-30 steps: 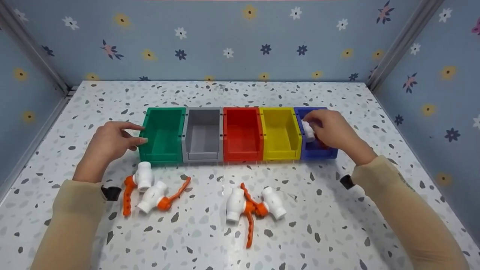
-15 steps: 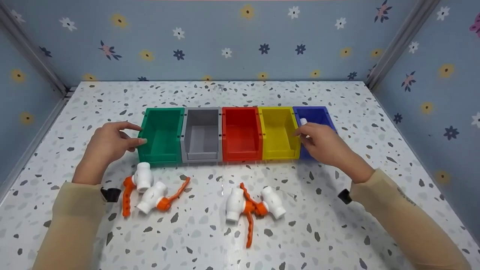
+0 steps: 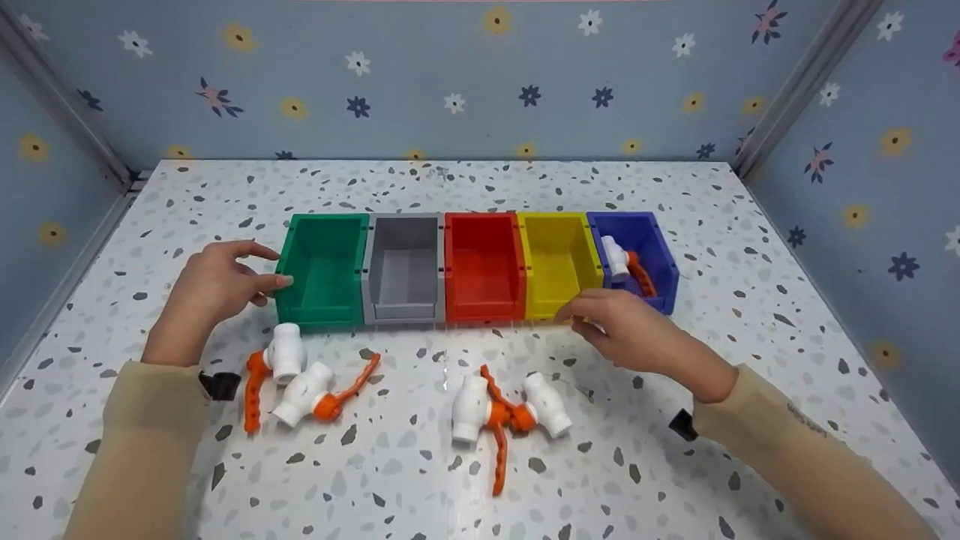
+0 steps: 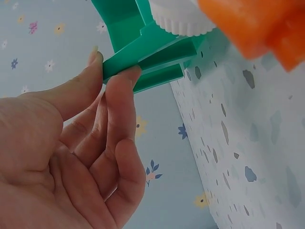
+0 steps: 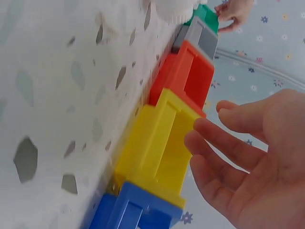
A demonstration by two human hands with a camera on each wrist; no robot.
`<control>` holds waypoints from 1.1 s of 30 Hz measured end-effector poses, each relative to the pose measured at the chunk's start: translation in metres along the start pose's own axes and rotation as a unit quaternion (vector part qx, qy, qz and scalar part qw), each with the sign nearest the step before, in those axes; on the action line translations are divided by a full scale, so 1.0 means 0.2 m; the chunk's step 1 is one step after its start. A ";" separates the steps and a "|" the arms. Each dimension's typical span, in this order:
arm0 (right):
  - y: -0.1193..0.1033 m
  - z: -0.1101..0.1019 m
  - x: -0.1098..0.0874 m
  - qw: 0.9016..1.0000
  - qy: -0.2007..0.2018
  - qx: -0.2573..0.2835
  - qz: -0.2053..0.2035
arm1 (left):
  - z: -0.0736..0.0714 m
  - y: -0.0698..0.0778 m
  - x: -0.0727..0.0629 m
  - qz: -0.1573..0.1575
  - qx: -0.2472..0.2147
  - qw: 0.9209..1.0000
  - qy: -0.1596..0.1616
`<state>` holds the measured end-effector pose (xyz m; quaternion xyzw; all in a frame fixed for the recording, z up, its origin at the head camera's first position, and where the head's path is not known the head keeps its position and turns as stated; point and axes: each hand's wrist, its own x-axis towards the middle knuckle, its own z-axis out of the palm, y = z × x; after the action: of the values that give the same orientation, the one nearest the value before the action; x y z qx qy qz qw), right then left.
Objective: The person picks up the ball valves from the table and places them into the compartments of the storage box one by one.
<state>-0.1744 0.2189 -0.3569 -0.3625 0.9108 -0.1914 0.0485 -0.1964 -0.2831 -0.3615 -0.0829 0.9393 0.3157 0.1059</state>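
My left hand [image 3: 217,283] pinches the left edge of the green bin [image 3: 324,313] between thumb and fingers; the left wrist view shows the thumb [image 4: 78,93] on the rim. My right hand [image 3: 634,330], fingers relaxed and holding nothing, hovers in front of the yellow bin [image 3: 559,259] and the blue bin [image 3: 661,259]. Inside the blue bin lies a white ball valve [image 3: 616,259] with an orange lever. Two more ball valves, one white body [image 3: 471,409] and another [image 3: 547,405], lie with crossed levers below the red bin [image 3: 484,262].
Two other ball valves, one upper [image 3: 286,354] and one lower [image 3: 304,394], lie close in front of the green bin, near the left forearm. A grey bin [image 3: 405,311] stands between green and red in the joined row. Flowered walls [image 3: 480,75] surround the speckled table [image 3: 420,495].
My right hand has let go of the ball valve in the blue bin and moved out, toward the front and left. The left hand stays on the green bin.
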 end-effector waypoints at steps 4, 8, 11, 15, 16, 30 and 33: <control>-0.05 0.03 -0.01 0.999 -0.017 -0.003 -0.040 | 0.00 0.01 0.01 0.003 0.003 1.000 0.001; -0.11 0.06 -0.03 0.997 -0.027 -0.002 -0.071 | 0.00 0.00 0.01 0.005 0.003 1.000 0.002; -0.15 0.09 -0.05 0.995 -0.042 0.002 -0.087 | 0.00 0.00 0.02 0.004 0.001 1.000 -0.002; -0.20 0.11 -0.07 0.993 -0.073 -0.011 -0.089 | 0.00 -0.01 0.01 -0.002 0.001 1.000 -0.009; -0.21 0.12 -0.08 0.993 -0.082 -0.018 -0.087 | 0.00 -0.01 0.01 -0.003 0.001 1.000 -0.011; -0.29 0.23 -0.07 0.989 -0.120 -0.063 -0.051 | -0.01 0.00 0.01 -0.004 0.002 1.000 -0.019; -0.31 0.25 -0.07 0.990 -0.104 -0.075 -0.051 | -0.01 0.00 0.01 -0.006 -0.001 1.000 -0.019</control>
<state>-0.1137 0.1719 -0.3797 -0.4289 0.8931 -0.0855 0.1058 -0.1980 -0.2842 -0.3609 -0.0823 0.9364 0.3171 0.1256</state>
